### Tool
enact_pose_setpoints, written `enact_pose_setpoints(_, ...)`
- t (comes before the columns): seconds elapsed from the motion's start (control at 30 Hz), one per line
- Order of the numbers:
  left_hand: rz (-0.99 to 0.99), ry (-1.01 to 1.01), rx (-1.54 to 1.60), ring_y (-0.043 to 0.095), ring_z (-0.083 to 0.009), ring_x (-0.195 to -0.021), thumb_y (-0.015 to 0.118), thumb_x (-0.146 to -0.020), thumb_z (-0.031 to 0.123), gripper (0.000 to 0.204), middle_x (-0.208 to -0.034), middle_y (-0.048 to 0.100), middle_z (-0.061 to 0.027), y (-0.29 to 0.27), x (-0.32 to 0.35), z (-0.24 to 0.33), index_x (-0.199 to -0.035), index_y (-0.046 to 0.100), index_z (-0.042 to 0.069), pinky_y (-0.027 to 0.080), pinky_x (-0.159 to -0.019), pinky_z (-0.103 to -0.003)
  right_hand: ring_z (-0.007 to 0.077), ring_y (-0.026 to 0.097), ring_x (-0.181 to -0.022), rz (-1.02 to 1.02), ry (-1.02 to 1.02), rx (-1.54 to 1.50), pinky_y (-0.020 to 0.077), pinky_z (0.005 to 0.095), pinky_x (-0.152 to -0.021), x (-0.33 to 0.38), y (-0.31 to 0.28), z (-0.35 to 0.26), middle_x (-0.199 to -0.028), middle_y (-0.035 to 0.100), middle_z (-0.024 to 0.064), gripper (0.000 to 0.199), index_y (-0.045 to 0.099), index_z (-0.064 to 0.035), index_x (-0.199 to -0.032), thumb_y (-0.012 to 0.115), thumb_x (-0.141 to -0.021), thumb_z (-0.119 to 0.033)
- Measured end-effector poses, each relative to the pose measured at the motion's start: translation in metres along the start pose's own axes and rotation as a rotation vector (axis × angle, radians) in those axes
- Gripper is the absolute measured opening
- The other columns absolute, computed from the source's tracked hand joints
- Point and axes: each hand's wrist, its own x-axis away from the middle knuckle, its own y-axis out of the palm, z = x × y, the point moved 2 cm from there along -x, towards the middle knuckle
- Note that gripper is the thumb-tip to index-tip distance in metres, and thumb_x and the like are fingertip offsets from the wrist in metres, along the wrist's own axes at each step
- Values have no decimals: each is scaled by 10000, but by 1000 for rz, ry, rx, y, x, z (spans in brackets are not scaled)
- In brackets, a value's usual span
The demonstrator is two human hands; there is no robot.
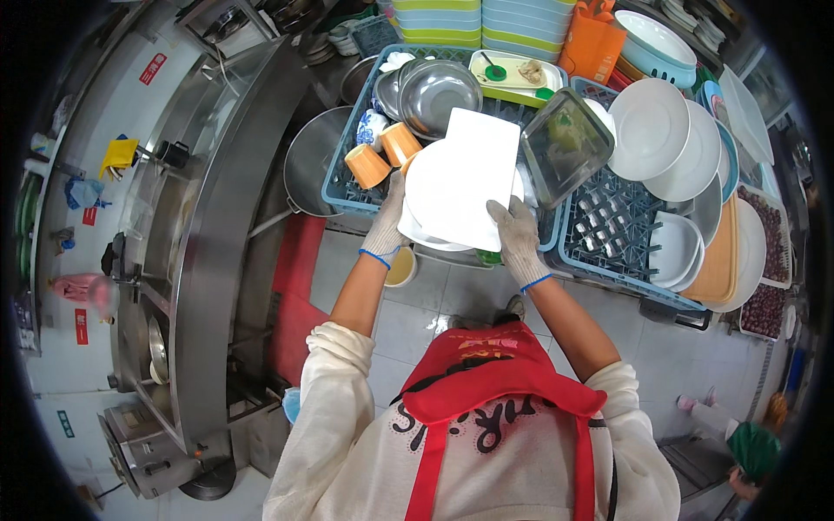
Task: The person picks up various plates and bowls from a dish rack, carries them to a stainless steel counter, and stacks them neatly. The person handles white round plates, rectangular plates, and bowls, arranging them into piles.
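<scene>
Both my hands wear pale knitted gloves with blue cuffs. Between them, over the near edge of a blue dish rack (339, 193), is a group of white plates: a rectangular plate (483, 156) lies on top of a round plate (424, 191). My left hand (387, 224) grips the left rim of the round plate. My right hand (518, 236) is closed on the lower right edge of the rectangular plate. Two orange cups (367, 166) and a steel bowl (440, 97) sit in the rack beyond. How many plates are underneath is hidden.
A second blue rack (608, 221) at right holds white plates (650, 128) on edge. A clear-sided rectangular container (566, 146) leans between the racks. A large steel pot (314, 161) stands left, and a yellowish bucket (401, 267) is on the floor. Another person (754, 451) is at lower right.
</scene>
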Motion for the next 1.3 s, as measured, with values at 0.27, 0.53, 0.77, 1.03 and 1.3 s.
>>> enact_pose_setpoints(0.27, 131, 122, -357, 557, -208, -1068, 385, -814, 720, 878, -1189, 531, -147, -33, -37, -4, -1292, 386, -16, 509, -828, -314, 260, 581, -843, 101, -20, 316, 444, 363, -773, -4, 3, -9, -912, 613, 202, 382, 559, 71, -997, 605, -856, -281)
enact_pose_setpoints(0.53, 299, 496, -840, 546, -195, -1048, 513, -902, 470, 597, -1115, 595, -146, -15, -11, 26, -1214, 514, -38, 410, -907, -304, 420, 470, -1052, 101, -166, 517, 418, 457, -880, 0, 4, -36, -1162, 427, 256, 393, 537, 16, -1022, 587, -822, -318)
enact_pose_setpoints(0.77, 358, 530, -926, 498, -231, -1161, 518, -896, 482, 645, -1247, 525, -175, -3, 29, 47, -1271, 457, -40, 378, -969, -314, 423, 396, -1131, 14, -128, 539, 404, 479, -902, -10, 3, -42, -1218, 349, 252, 451, 506, 6, -1091, 628, -781, -298)
enact_pose_setpoints(1.03, 277, 609, -814, 456, -250, -1209, 508, -911, 450, 612, -1302, 475, -158, 29, 57, 40, -1300, 434, -17, 368, -1009, -339, 432, 374, -1165, 46, -98, 493, 378, 444, -957, 7, -8, -65, -1265, 294, 248, 639, 401, -22, -1249, 677, -745, -301)
enact_pose_setpoints(1.3, 169, 616, -571, 476, -250, -1198, 490, -940, 329, 527, -1284, 480, -171, 39, 75, 34, -1300, 406, -48, 396, -1009, -348, 320, 420, -1213, -138, -193, 129, 346, 370, -1019, 57, -96, -66, -1289, 437, 190, 598, 415, -47, -1295, 607, -800, -321)
